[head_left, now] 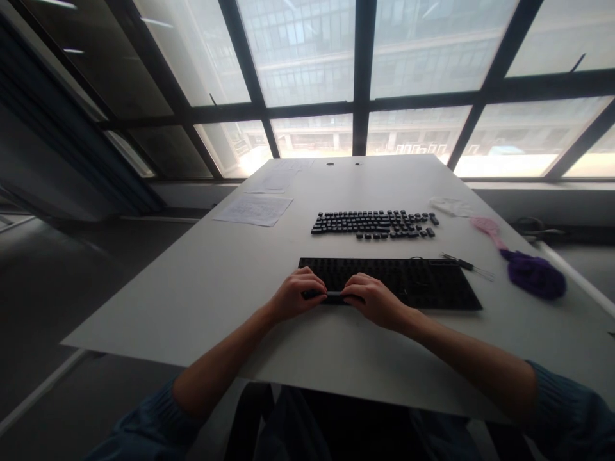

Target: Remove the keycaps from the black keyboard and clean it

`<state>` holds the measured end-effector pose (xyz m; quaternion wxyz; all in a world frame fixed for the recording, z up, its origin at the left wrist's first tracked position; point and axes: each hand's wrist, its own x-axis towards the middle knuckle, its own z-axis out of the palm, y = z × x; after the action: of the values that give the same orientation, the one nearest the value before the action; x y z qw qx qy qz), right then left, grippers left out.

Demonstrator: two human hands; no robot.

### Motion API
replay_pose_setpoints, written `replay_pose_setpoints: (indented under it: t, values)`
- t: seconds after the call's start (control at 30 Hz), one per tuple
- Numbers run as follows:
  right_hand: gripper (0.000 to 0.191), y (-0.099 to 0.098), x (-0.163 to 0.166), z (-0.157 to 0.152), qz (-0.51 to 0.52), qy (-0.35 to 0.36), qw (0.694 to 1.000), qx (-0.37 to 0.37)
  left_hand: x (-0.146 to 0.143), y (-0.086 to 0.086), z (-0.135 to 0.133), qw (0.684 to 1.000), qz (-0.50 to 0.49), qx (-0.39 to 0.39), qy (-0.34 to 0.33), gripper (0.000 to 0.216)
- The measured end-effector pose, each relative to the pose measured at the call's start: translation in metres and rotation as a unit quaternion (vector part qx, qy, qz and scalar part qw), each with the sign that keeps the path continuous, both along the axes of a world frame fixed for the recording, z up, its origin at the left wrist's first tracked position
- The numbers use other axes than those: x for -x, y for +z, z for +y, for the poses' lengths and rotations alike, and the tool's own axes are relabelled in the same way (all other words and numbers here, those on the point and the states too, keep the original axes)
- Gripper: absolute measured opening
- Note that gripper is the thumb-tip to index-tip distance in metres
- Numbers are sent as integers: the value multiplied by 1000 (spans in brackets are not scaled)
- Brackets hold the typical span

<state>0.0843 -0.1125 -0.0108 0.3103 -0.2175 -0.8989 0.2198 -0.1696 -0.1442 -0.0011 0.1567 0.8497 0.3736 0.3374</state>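
A black keyboard base [432,288] lies in front of me, its keycaps off as far as I can make out. My left hand [298,294] and my right hand [375,298] are at its near edge, fingers closed in a pinch. Between them they hold the two ends of a long dark bar, a space bar keycap [334,296]. Whether it touches the base is hidden by the fingers. Beyond the base, loose black keycaps [355,223] are laid out in keyboard-like rows. A wire keycap puller [465,264] rests over the base's far right corner.
On the right of the white table [192,282] are a purple cloth [535,275], a pink-handled brush [487,227] and a clear plastic bag [451,206]. Printed paper sheets [254,210] lie at the left. Two small items, one a dark disc [330,164], sit near the far edge.
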Motion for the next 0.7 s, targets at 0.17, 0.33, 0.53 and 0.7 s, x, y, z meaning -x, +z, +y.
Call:
replay_pose_setpoints:
  t: [0.17, 0.33, 0.53, 0.7]
  values:
    - [12, 1, 0, 1, 11, -16, 999, 48, -2, 0, 2, 999, -20, 22, 14, 9]
    - [12, 2, 2, 3, 26, -26, 995, 97, -2, -1, 3, 998, -33, 37, 23, 11]
    - [10, 0, 5, 3, 39, -45, 992, 111, -2, -1, 4, 998, -43, 45, 25, 10]
    - [9, -3, 6, 0, 55, -46, 993, 96, 0, -2, 4, 998, -48, 40, 21, 11]
